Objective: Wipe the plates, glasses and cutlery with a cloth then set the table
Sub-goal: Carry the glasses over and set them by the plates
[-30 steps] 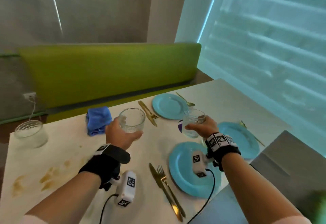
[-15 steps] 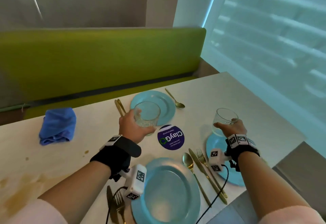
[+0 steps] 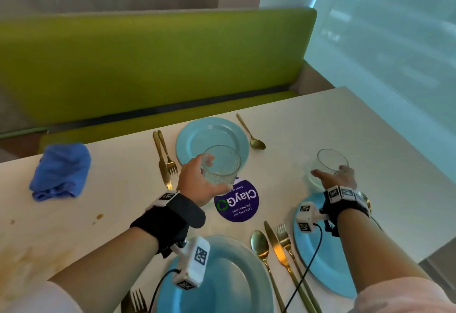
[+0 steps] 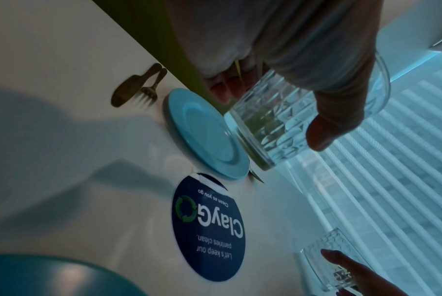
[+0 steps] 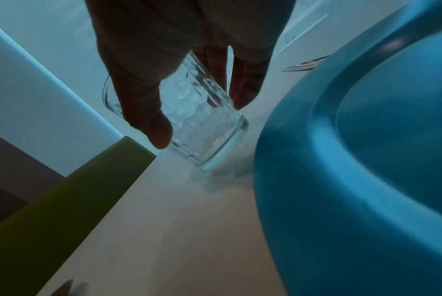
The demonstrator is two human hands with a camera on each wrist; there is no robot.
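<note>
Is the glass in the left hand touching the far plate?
Apart. The left wrist view shows the glass held by the left hand, with its base clear above the plate.

i wear black wrist bands (image 3: pixel 170 221) with white camera boxes (image 3: pixel 193 262), black wires (image 3: pixel 309 265), and pale pink sleeves (image 3: pixel 404 298).

Cloth (image 3: pixel 60 170) far left on table (image 3: pixel 345 125), sticker (image 3: pixel 238 200) between plates (image 3: pixel 212 137), cutlery (image 3: pixel 164 157) seemingly beside each.
</note>
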